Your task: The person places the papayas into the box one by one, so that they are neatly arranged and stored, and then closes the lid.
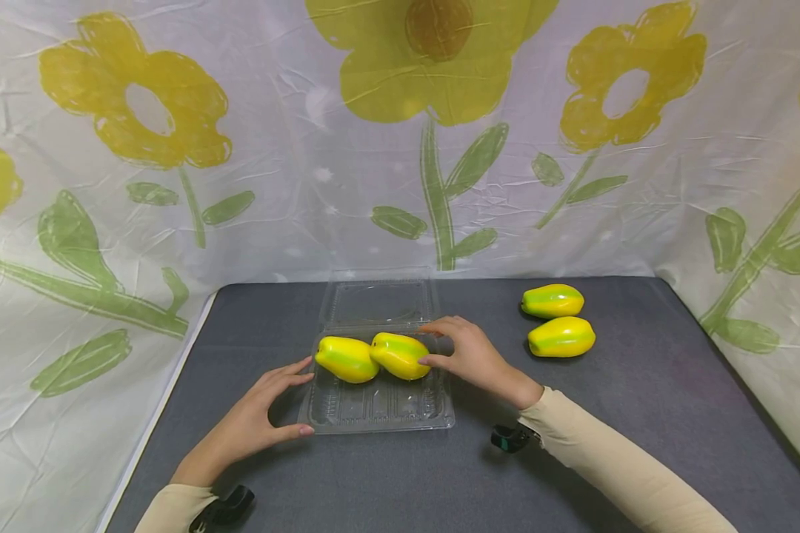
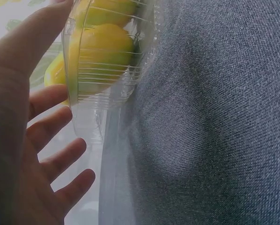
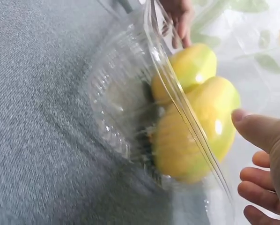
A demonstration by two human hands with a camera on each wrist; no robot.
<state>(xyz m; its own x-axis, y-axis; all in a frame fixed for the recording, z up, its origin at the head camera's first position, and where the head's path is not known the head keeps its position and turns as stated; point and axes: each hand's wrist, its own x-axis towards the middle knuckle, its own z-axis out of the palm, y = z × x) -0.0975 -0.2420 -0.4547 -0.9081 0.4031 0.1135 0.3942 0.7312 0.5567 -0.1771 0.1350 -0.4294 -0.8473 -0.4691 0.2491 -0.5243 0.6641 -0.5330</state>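
Two yellow-green papayas lie side by side in the back part of a clear plastic clamshell box (image 1: 410,414), the left papaya (image 1: 347,360) and the right papaya (image 1: 398,355). My left hand (image 1: 250,414) is at the box's left edge, fingers spread and fingertips right at the rim. At the other side, my right hand (image 1: 473,355) has its thumb tip at the right end of the right papaya. Its other fingers reach over the back right rim. In the right wrist view, that thumb (image 3: 257,129) is beside the papaya (image 3: 196,133), with the fingers apart from it.
The box's lid (image 1: 380,302) lies folded back toward the wall. Two more papayas, the rear one (image 1: 553,301) and the nearer one (image 1: 562,337), rest on the grey tablecloth (image 1: 640,414) at the right. A flower-printed curtain (image 1: 273,148) hangs behind the table.
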